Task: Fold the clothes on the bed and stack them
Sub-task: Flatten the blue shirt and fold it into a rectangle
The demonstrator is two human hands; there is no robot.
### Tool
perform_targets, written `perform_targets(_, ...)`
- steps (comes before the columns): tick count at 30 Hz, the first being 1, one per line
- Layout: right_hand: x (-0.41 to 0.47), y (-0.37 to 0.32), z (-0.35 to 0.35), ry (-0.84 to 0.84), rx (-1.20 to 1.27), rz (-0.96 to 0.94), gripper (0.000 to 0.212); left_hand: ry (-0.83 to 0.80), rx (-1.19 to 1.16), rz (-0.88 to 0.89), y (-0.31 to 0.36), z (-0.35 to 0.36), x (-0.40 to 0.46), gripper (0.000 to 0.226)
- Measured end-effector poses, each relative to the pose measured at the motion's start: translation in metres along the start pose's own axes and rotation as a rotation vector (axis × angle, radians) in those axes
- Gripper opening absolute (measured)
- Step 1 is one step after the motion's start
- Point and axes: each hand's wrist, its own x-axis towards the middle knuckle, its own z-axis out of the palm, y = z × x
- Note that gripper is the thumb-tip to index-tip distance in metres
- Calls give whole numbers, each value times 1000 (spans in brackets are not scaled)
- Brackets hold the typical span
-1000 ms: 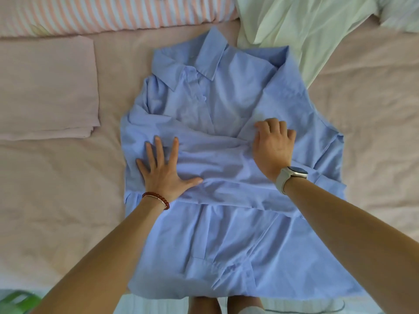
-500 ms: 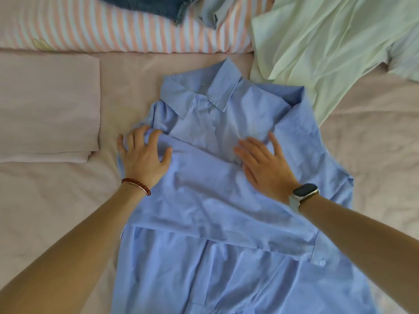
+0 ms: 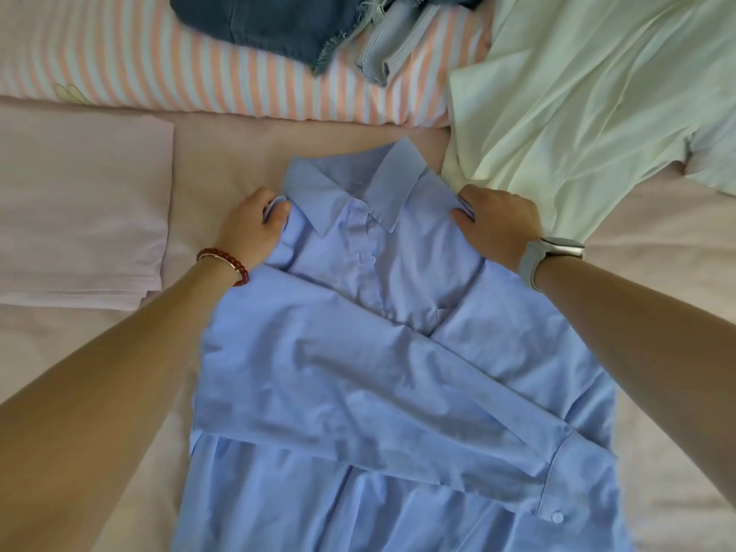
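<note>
On the pink bed [image 3: 657, 272] a blue shirt [image 3: 378, 372] lies flat with its front up, and 1 long sleeve [image 3: 418, 396] is folded across its middle. The left hand [image 3: 255, 225] pinches the shirt's left shoulder, fingers curled round the cloth. The right hand [image 3: 494, 225] grips the other shoulder the same way, thumb on top.

The step now looks like folding the shirt in half from the top. To do it well, both hands should lift together, keep the shoulders level and the cloth tight, and bring the collar [image 3: 358, 185] down to the bottom edge so the sleeve stays tucked in.

A folded pink cloth [image 3: 79, 209] sits to the left. A pale green top [image 3: 597, 93] and jeans [image 3: 278, 21] wait near the striped pillow [image 3: 119, 61].
</note>
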Motion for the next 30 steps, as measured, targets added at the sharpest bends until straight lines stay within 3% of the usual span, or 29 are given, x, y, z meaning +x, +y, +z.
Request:
perform_targets(3,-31,-1,-7,260,66,-187,24,187,15,133,12,-3,-35,31)
perform_targets(6,-71,8,-14,398,53,-368,26,202,66,267,21,-10,-88,43)
perform_targets(9,-123,22,-14,372,46,-464,27,171,214,493,21,-17,-145,41)
perform_targets(12,-187,40,0,289,-15,-550,30,28,348,671,15,-16,-207,17)
perform_targets(16,-269,68,20,136,-80,-638,26,-205,428,799,-14,-15,-280,40)
perform_targets(18,-300,78,27,44,-135,-656,15,-341,512,831,-30,-12,-307,31)
perform_targets(21,-332,78,34,-192,-211,-584,36,-624,681,811,-43,-10,-328,18)
perform_targets(23,-337,72,36,-242,-187,-527,33,-695,737,767,-42,-9,-333,16)
perform_targets(25,-332,56,35,-183,-119,-502,14,-647,641,704,-35,-4,-332,38)
perform_targets(26,-328,46,36,-150,-40,-469,14,-585,576,677,-29,-2,-331,42)
perform_targets(30,-323,-2,44,-199,244,-318,34,-421,513,600,1,13,-328,33)
